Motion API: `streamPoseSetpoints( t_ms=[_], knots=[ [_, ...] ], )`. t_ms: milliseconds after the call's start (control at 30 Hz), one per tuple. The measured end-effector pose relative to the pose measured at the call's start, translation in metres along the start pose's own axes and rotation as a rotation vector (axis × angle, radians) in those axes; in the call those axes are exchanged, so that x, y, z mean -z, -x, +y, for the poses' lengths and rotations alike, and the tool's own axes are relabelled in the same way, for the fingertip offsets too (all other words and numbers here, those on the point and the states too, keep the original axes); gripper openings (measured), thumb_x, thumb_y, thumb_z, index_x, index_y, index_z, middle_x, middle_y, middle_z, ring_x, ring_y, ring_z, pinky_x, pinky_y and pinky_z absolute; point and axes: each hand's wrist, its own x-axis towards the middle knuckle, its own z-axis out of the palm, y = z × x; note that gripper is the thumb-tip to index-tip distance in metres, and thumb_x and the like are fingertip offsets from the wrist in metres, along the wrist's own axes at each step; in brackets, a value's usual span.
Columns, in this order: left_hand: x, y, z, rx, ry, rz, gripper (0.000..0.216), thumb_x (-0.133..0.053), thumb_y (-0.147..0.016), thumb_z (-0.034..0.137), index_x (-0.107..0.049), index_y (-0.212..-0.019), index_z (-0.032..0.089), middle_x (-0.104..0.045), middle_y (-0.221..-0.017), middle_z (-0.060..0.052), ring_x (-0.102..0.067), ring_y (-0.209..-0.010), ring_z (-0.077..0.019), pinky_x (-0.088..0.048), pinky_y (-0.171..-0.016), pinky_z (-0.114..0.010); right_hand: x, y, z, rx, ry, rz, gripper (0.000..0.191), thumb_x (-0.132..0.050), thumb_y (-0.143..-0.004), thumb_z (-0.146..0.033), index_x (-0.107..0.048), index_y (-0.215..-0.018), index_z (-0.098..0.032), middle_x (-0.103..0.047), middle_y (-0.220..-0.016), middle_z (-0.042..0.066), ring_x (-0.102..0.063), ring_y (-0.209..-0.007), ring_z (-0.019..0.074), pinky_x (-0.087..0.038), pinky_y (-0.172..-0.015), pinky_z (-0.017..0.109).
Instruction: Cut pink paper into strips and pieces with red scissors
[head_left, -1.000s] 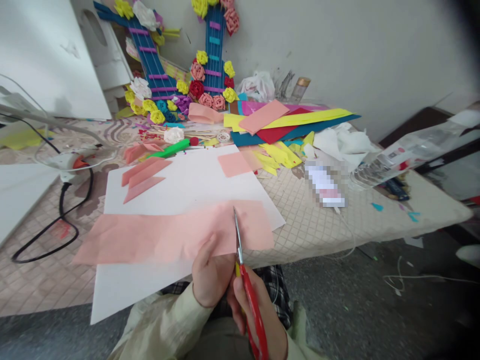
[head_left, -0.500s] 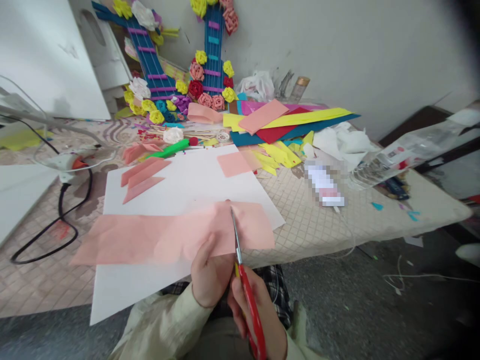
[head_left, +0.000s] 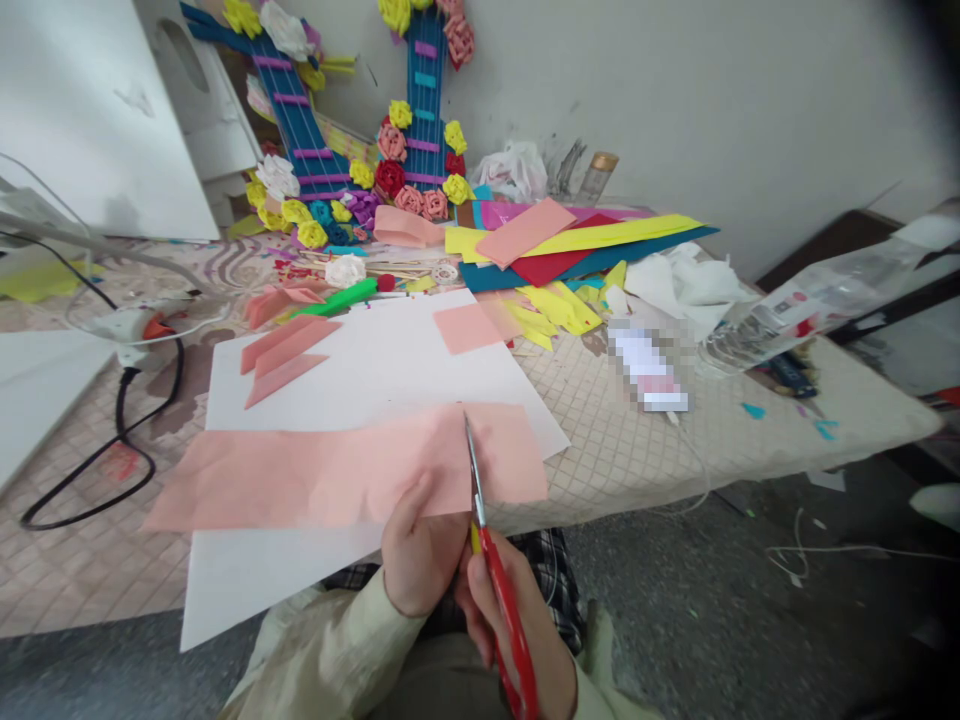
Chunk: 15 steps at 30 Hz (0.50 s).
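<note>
A long pink crepe paper strip (head_left: 300, 478) stretches over a white board (head_left: 360, 375) on the table. My left hand (head_left: 424, 550) is closed on the strip, thumb on top and the other fingers beneath it. In my right hand (head_left: 517, 610) are red-handled scissors (head_left: 499, 580), their blades across the strip near its right end. A cut runs up from the strip's near edge along the blades, with a pink flap (head_left: 514, 455) to their right. Cut pink pieces (head_left: 289, 350) and a pink square (head_left: 466, 328) lie farther back on the board.
Paper-flower-covered blue guitar shapes (head_left: 426, 120) lean against the wall. Coloured paper sheets (head_left: 592, 245), yellow scraps (head_left: 559, 308), a phone (head_left: 649, 370) and a plastic bottle (head_left: 810, 305) lie toward the right. A glue gun (head_left: 135, 330) with a black cord (head_left: 112, 430) is at left.
The scissors and both hands hold nearly the same place. The strip's right flap has shifted very slightly, and the view has moved a touch.
</note>
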Motion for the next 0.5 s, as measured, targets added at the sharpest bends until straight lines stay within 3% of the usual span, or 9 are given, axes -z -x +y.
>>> streamPoseSetpoints(
  t_ms=[233,500],
  knots=[
    [0.0004,-0.0010,0.0016,-0.065,0.007,0.015,0.041,-0.034,-0.083,0.030,-0.062,-0.110,0.014,-0.066,-0.105,-0.011,-0.043,-0.119,-0.0359,-0.024,-0.103,-0.048,0.0006,0.0011,-0.0008,0.069,0.012,-0.019,0.038,-0.039,-0.083,-0.057,-0.039,-0.077,-0.019,-0.036,-0.059,-0.007,-0.026,-0.038,0.0024,-0.020,-0.032,0.018],
    [0.0036,-0.0003,-0.0030,-0.017,0.003,0.043,0.040,-0.036,-0.083,0.029,-0.063,-0.107,0.013,-0.064,-0.110,-0.010,-0.043,-0.119,-0.0350,-0.027,-0.102,-0.048,0.0023,0.0017,-0.0065,0.120,0.093,0.002,0.035,-0.036,-0.086,-0.052,-0.042,-0.081,-0.018,-0.037,-0.059,-0.006,-0.030,-0.039,0.0043,-0.024,-0.034,0.018]
  ],
)
